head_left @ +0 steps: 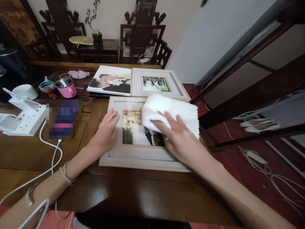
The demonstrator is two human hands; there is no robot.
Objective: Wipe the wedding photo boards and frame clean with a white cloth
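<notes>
A light wooden picture frame (147, 162) with a wide pale mat and a wedding photo lies flat on the table before me. My left hand (106, 133) holds its left border, fingers bent over the edge and the thumb hidden. Under my right hand (177, 136) is a folded white fluffy cloth (170, 109), gripped and pressed onto the upper right of the frame. The cloth and hand cover the photo's right part. Just behind lies a second picture frame (176, 84) of similar make, beside a white-edged photo panel (111, 84).
To the left are a power strip (27, 119) with white cables, a blurred-out purple item (64, 119), a pink mug (66, 89) and a white cup (25, 92). Dark carved chairs (143, 31) stand behind the table (114, 190). Cords (259, 162) and shoes (259, 124) lie at right.
</notes>
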